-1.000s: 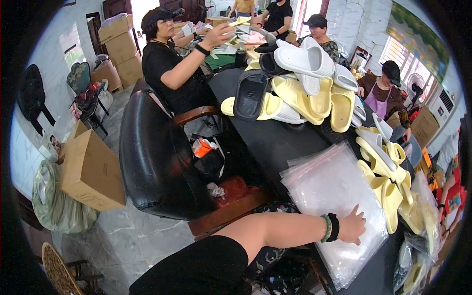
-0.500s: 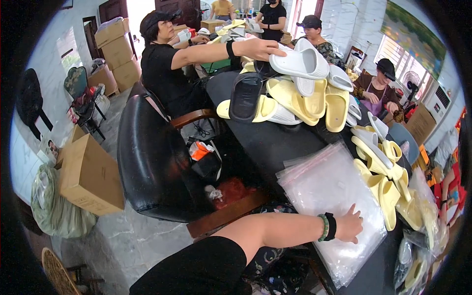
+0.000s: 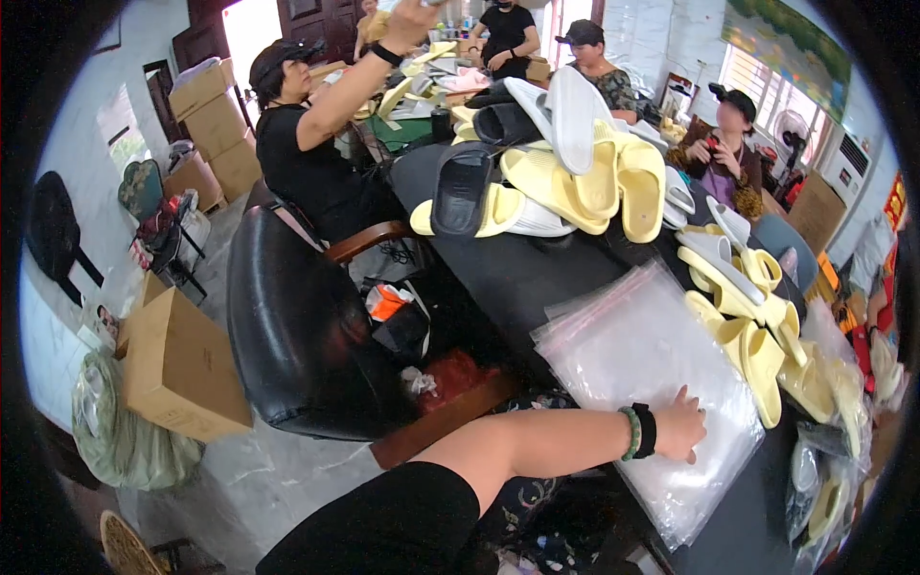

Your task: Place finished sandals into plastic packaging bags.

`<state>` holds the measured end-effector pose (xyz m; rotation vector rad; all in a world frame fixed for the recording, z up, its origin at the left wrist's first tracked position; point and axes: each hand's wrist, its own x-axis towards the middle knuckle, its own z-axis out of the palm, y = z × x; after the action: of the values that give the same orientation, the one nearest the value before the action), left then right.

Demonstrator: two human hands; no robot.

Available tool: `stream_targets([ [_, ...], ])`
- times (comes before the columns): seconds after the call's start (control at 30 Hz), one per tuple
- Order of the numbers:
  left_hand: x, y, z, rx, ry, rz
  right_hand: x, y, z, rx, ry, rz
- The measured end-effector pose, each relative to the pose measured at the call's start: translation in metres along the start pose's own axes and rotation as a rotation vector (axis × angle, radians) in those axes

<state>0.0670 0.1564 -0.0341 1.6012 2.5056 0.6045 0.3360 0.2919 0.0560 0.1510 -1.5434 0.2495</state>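
Observation:
My left hand rests on a stack of clear plastic bags on the black table. Its fingers are apart and slightly bent, the palm lies on the top bag, and nothing is gripped. A green bead bracelet and a black band circle that wrist. Right of the bags lie several pale yellow slippers, with a grey slipper on top of them. My right hand is out of view.
Farther back rises a heap of yellow slippers, with white slippers and a black slipper. A co-worker sits left of it. A black armchair and cardboard box stand at left. Bagged slippers lie at lower right.
The left co-worker's hand has left the white slipper on the heap and risen high. That slipper now stands steeply tilted. My left hand stays on the bags, its fingers less spread.

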Motion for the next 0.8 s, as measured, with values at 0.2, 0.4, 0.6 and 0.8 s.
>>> stream_targets([
  [0.2,-0.008,-0.017,-0.002,0.014,0.171,0.088,-0.038,0.047,-0.091,-0.381,-0.513,0.071],
  [0.4,-0.001,-0.033,-0.015,0.078,0.110,0.219,-0.076,0.058,-0.152,-0.674,-0.501,0.280],
  [0.6,0.009,-0.024,-0.009,0.079,0.037,0.215,-0.151,0.060,-0.283,-0.882,-0.333,0.746],
  [0.8,0.005,-0.023,-0.022,0.170,0.017,0.175,-0.310,0.031,-0.404,-1.153,-0.496,1.155],
])
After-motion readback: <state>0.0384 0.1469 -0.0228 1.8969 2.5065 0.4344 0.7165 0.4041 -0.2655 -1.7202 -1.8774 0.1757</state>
